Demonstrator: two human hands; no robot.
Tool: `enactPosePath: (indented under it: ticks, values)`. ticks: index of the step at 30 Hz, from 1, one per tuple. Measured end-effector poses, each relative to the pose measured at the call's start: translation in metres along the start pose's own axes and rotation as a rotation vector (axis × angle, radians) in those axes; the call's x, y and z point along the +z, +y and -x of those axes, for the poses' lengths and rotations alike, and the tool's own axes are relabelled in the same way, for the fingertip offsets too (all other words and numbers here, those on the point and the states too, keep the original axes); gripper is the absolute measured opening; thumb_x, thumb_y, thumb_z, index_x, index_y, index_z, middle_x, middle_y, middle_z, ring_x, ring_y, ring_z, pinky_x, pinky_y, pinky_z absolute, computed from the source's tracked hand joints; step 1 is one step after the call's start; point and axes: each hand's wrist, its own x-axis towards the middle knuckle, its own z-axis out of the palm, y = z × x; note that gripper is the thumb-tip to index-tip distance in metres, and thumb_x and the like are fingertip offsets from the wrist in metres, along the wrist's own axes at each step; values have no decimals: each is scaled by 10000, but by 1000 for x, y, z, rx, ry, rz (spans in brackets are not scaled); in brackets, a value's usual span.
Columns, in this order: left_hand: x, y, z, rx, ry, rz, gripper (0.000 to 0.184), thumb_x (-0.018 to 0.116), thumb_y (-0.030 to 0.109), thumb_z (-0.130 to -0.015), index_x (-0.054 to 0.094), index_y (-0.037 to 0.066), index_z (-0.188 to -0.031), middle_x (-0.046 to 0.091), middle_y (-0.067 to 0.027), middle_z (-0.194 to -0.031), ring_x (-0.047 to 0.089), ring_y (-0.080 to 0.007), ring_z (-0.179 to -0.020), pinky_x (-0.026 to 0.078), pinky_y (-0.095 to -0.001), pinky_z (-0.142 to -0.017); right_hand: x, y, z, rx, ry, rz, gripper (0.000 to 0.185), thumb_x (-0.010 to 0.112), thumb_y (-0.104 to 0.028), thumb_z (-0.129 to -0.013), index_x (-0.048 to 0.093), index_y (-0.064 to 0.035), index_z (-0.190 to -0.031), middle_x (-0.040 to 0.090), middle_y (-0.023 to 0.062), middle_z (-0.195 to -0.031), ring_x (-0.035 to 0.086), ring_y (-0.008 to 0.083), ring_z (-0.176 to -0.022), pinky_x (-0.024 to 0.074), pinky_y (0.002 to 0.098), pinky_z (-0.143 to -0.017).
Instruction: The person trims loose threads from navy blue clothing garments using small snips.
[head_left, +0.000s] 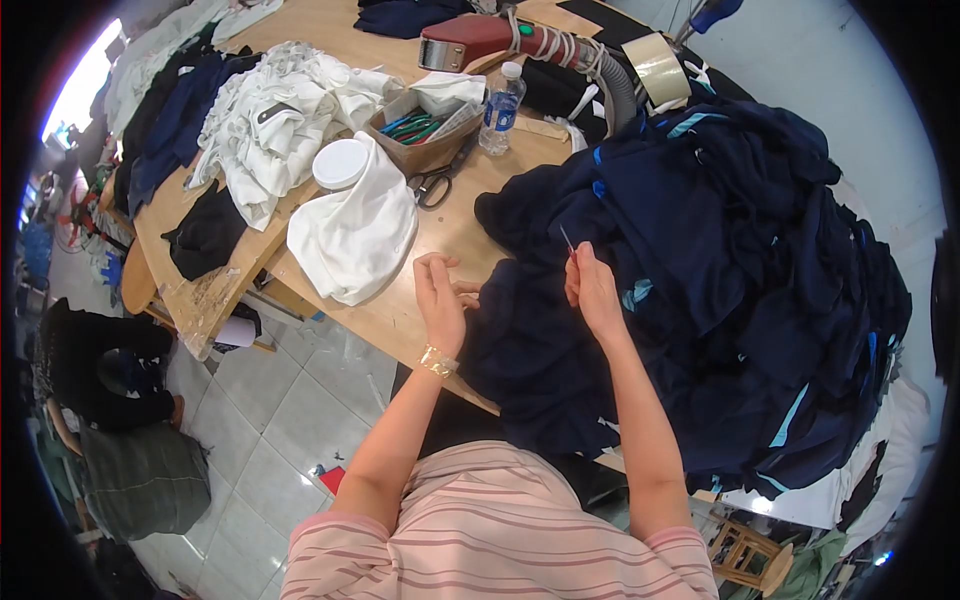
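Note:
My right hand (596, 290) is closed around a small red-handled tool (570, 246) with a thin pointed metal blade, held above navy fabric. Whether it is a seam ripper or snips I cannot make out. My left hand (443, 298), with a gold-coloured band at the wrist, is at the left edge of the navy garments (690, 250). Its fingers are bent and apart, and no held thing shows between them. The garments lie in a large heap with light-blue trim strips showing.
White cloth (350, 235) with a round white lid (340, 163) lies left, near black scissors (433, 187). Behind stand a box of tools (425, 150), a water bottle (501, 110), a red corded cutting machine (470, 42) and a tape roll (656, 72). White garments (270, 120) are piled at the far left.

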Motion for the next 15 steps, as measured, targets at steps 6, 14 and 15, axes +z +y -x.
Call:
enactPosePath:
  ticks: [6,14,15]
  values:
    - [-17,-6,8,-61,-392,-363,428,682,296,-866,617,-13,-1157,609,-50,-862,564,-128,-741,440,-261,-638,27,23,-3,-124,144,129,397,673,-317,-885,518,-35,-654,377,-67,-573,319,26,-567,259,253,-490]
    - [-6,29,27,109,-480,-638,357,840,183,-710,654,18,-967,496,48,-783,433,-32,-638,361,-193,-557,37,-6,3,-103,60,3,416,608,-345,-932,609,-16,-677,540,-22,-567,463,52,-524,373,233,-514]
    - [-4,35,27,144,-473,-618,340,842,171,-707,651,20,-944,507,50,-786,429,-31,-628,352,-190,-549,40,-11,5,-103,18,-8,422,594,-347,-941,616,-13,-683,542,-27,-568,460,53,-524,374,236,-514]
